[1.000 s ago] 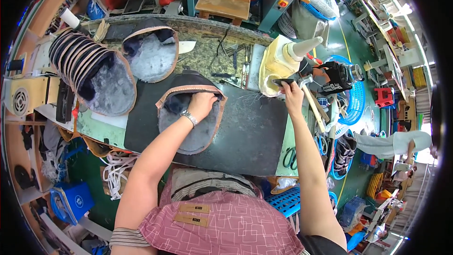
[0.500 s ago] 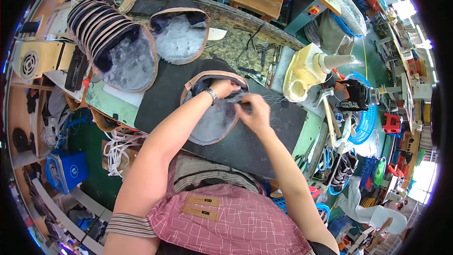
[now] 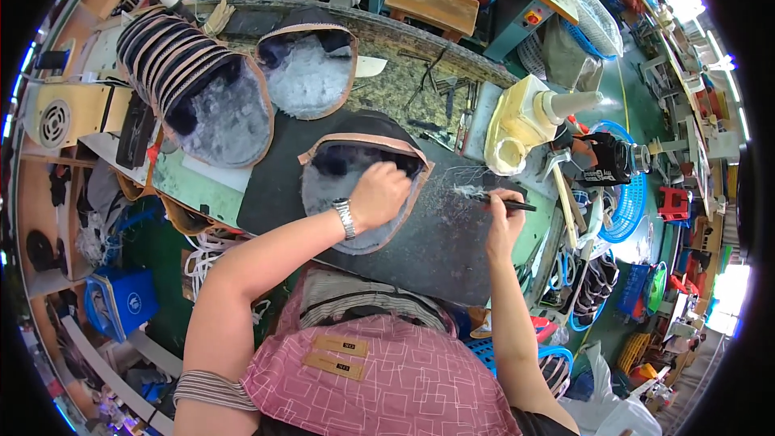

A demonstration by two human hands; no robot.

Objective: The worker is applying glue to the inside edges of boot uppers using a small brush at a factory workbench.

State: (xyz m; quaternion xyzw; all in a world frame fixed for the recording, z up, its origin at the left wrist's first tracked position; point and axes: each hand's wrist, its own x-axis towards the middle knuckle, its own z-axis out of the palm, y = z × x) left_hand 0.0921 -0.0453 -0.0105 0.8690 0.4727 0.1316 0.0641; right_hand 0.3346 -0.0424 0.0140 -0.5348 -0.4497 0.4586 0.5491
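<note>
On the black work mat [image 3: 440, 254] in front of me lies a fleece-lined shoe upper [image 3: 323, 190], with grey fluff inside, dark cloth on top and a tan edge. My left hand [image 3: 379, 198] is over its opening, fingers curled and pressed together; what they grip, if anything, is hidden. To the right, my right hand [image 3: 504, 222] is closed round a slim black tool [image 3: 523, 206] whose kind I cannot make out. A wisp of pale fluff [image 3: 468, 191] is at the left end of that tool, over the mat.
A row of stacked fleece-lined uppers [image 3: 182, 73] fills the left back, with a single upper [image 3: 307, 73] beside it. A cream machine part or stand [image 3: 517, 129] is at the right, near a hammer [image 3: 561, 194]. Small hand tools [image 3: 460, 109] lie behind the mat.
My right hand has moved away from the upper to the right, and the black tool now shows in it. My left hand has come back toward me, out of the upper's opening.
</note>
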